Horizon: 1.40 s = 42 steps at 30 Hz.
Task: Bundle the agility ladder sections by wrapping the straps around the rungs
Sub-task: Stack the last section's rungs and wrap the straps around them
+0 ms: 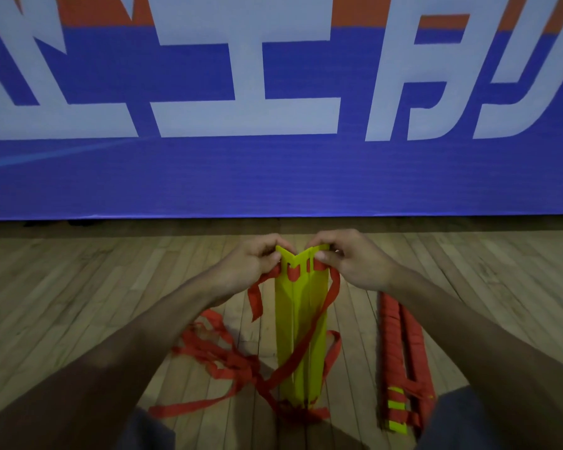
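Fingers [275,255] on our left hand [257,259] and right hand [351,264] are curled, pinching the top of the yellow rungs [301,336] standing upright on the floor [78,303]. One wrapped bundle [400,345] lies finished nearby. These red straps [218,352] trail loose, so wrapping's barely started, we'd say.

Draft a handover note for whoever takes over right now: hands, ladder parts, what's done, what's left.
Left hand: grips the yellow rungs at their upper ends.
Right hand: same ends, other side.
Red straps: loose, trailing on the floor left of the rungs.
Done: one wrapped bundle lies to the right.
Left: likely square the rungs, then wind the straps around them.
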{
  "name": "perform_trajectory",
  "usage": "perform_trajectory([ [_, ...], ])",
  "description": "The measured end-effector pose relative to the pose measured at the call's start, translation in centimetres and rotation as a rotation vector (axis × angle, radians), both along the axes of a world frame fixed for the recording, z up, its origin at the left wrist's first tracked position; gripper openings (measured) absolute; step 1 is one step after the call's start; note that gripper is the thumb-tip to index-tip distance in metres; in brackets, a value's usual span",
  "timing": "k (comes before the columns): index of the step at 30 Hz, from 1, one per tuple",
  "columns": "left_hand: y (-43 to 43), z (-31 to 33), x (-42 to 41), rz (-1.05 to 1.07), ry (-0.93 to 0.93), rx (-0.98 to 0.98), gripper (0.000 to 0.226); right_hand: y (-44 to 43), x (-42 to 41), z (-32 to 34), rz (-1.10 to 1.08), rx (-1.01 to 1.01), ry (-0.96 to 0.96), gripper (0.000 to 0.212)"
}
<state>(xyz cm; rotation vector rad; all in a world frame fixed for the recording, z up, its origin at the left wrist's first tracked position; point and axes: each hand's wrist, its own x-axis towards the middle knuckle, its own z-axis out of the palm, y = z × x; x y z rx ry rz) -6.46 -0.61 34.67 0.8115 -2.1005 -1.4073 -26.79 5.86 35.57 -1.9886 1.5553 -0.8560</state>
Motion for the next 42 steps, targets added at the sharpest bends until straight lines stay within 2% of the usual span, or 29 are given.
perform_trajectory([
  [2,0.2,0.2,-0.1,-0.029,-0.007,0.142,0.036,-0.1,0.2,-0.3,-0.023,-0.036,-0.032,0.021],
  [3,0.3,0.1,-0.3,-0.035,-0.024,0.199,0.05,-0.1,0.4,-0.4,-0.038,-0.054,-0.036,0.02],
  [4,0.5,-0.1,-0.5,-0.027,-0.051,0.209,0.062,-0.1,0.5,-0.5,-0.051,-0.068,-0.031,0.02],
  [6,0.8,-0.7,-1.0,0.028,-0.109,0.116,0.068,-0.1,0.9,-0.7,-0.064,-0.085,-0.037,0.018],
  [9,0.4,-1.6,-0.9,0.082,-0.142,0.013,0.051,-0.1,1.0,-0.7,-0.125,-0.048,-0.106,0.013],
  [12,0.2,-1.1,-0.1,-0.018,-0.205,-0.096,0.035,-0.1,0.9,-0.7,-0.162,-0.038,-0.139,0.011],
  [15,0.5,-0.9,-0.3,-0.02,-0.193,-0.328,0.037,-0.1,0.8,-0.7,-0.132,-0.037,-0.112,0.009],
  [16,0.5,-1.0,-0.3,0.014,-0.196,-0.348,0.038,-0.1,0.8,-0.7,-0.125,-0.04,-0.097,0.009],
  [21,0.4,-1.2,-0.1,0.021,-0.183,-0.321,0.021,0.2,1.0,-0.5,-0.185,-0.084,-0.03,0.01],
  [24,0.6,-1.2,-0.4,0.063,-0.161,-0.369,0.018,0.4,1.3,-0.6,-0.198,-0.029,-0.059,0.012],
  [27,0.9,-1.0,-0.6,0.091,-0.188,-0.371,0.026,0.5,1.4,-0.6,-0.217,-0.056,0.016,0.018],
  [30,1.2,-1.1,-0.8,0.115,-0.268,-0.343,0.052,0.7,1.2,-0.1,-0.249,-0.105,0.075,0.02],
  [33,1.7,-1.2,-1.5,0.145,-0.254,-0.337,0.058,1.0,1.7,0.1,-0.249,-0.161,0.097,0.027],
  [35,2.0,-1.1,-1.8,0.173,-0.218,-0.335,0.053,1.1,2.0,-0.2,-0.246,-0.186,0.093,0.029],
  [39,2.4,-0.4,-1.8,0.096,-0.169,-0.345,0.015,1.2,2.3,-0.5,-0.252,-0.216,0.08,0.027],
  [42,2.1,-0.3,-1.3,-0.005,-0.125,-0.254,0.02,1.2,2.3,-0.5,-0.251,-0.214,0.082,0.027],
])
